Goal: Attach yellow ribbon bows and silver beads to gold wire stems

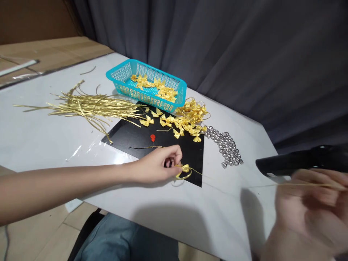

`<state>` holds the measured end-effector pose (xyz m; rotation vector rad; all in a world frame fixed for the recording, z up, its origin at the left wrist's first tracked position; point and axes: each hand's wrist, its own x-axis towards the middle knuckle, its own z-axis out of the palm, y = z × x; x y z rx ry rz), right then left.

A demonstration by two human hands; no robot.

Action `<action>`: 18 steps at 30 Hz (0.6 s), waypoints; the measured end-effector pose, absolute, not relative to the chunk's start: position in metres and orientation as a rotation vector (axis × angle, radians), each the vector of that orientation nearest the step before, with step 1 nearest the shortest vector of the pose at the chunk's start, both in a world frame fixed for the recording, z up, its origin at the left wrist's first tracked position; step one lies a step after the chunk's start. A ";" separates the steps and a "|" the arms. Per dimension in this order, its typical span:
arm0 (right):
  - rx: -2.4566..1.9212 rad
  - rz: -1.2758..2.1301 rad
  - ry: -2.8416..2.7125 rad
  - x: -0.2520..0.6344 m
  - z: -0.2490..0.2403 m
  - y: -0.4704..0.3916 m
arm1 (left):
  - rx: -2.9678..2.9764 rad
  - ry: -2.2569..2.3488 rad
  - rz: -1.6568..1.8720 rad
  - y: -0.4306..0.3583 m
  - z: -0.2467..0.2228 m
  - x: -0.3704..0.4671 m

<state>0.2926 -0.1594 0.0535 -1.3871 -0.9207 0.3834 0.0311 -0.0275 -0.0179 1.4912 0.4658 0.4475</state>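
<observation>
My left hand (160, 165) pinches a yellow ribbon bow (185, 168) with a gold cord loop (186, 176), just over the front edge of a black mat (130, 136). From the bow a thin gold thread (199, 173) runs right. My right hand (312, 210), blurred at the right edge, is closed on a thin gold thread (293, 184); the stretch between the two hands is faint. Several yellow bows (179, 125) lie on the mat near a small red piece (152, 137).
A turquoise basket (146, 96) with yellow bows stands at the back. Gold cords (95, 107) lie left, looped bows (194, 110) beside the basket, silver beads (227, 146) to the right. A black object (293, 161) juts in behind my right hand. A grey curtain (217, 47) hangs behind.
</observation>
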 end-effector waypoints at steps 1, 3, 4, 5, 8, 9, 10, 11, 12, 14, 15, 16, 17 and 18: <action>-1.254 0.447 -0.851 0.283 0.051 -0.154 | 1.337 0.432 0.437 -0.027 -0.019 0.033; -1.202 0.584 -0.838 0.265 0.044 -0.145 | 1.033 0.377 0.408 -0.026 -0.019 0.036; -1.258 0.656 -0.846 0.257 0.039 -0.142 | 0.914 0.366 0.394 -0.026 -0.019 0.037; -1.314 0.714 -0.873 0.250 0.035 -0.141 | 0.827 0.366 0.380 -0.026 -0.018 0.037; -1.380 0.771 -1.038 0.233 0.025 -0.142 | 0.653 0.364 0.322 -0.025 -0.012 0.037; -1.389 0.765 -1.100 0.228 0.023 -0.142 | 0.609 0.364 0.303 -0.025 -0.010 0.037; -1.397 0.751 -1.158 0.224 0.022 -0.143 | 0.573 0.367 0.288 -0.026 -0.008 0.036; -1.406 0.729 -1.209 0.220 0.022 -0.143 | 0.548 0.369 0.275 -0.026 -0.007 0.036; -1.412 0.703 -1.253 0.216 0.022 -0.143 | 0.534 0.369 0.266 -0.026 -0.006 0.036; -1.414 0.653 -1.324 0.209 0.023 -0.142 | 0.530 0.343 0.263 -0.027 -0.007 0.035; -1.408 0.634 -1.353 0.206 0.024 -0.141 | 0.536 0.322 0.265 -0.028 -0.008 0.035; -1.400 0.617 -1.379 0.204 0.024 -0.141 | 0.544 0.302 0.270 -0.029 -0.009 0.035; -1.390 0.602 -1.404 0.202 0.024 -0.141 | 0.552 0.285 0.274 -0.029 -0.010 0.035; -1.381 0.585 -1.426 0.201 0.023 -0.142 | 0.559 0.273 0.277 -0.030 -0.011 0.035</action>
